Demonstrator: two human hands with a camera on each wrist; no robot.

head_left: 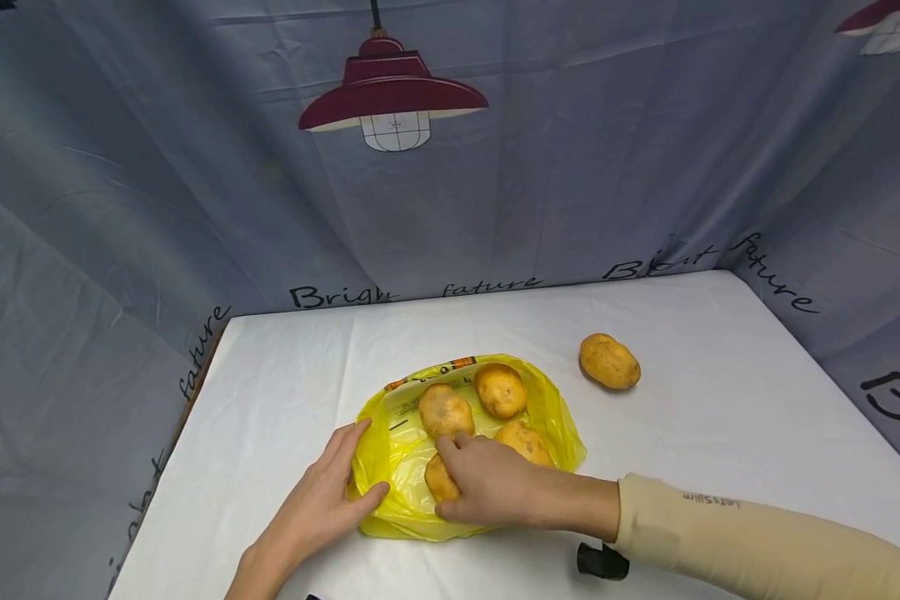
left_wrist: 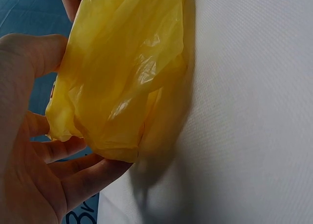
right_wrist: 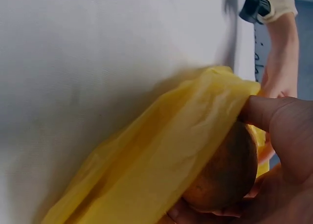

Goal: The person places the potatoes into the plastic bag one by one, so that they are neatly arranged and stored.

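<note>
A yellow plastic bag (head_left: 397,521) lies wide open on the white table, with several potatoes inside, among them one (head_left: 446,411) at the middle and one (head_left: 500,390) at the back. The left hand (head_left: 318,504) holds the bag's left rim, thumb inside and fingers outside; in the left wrist view its fingers curve round the yellow plastic (left_wrist: 122,77). Reaching over the near side, the right hand (head_left: 491,483) grips a potato (head_left: 440,479) inside the bag. In the right wrist view this potato (right_wrist: 227,170) sits between thumb and fingers, partly behind the bag's edge.
A single potato (head_left: 610,362) lies on the table (head_left: 720,400) to the right, behind the right forearm. A black strap piece (head_left: 602,562) shows beneath the right wrist. Grey curtains (head_left: 495,192) with printed lamps and lettering surround the table's back and sides.
</note>
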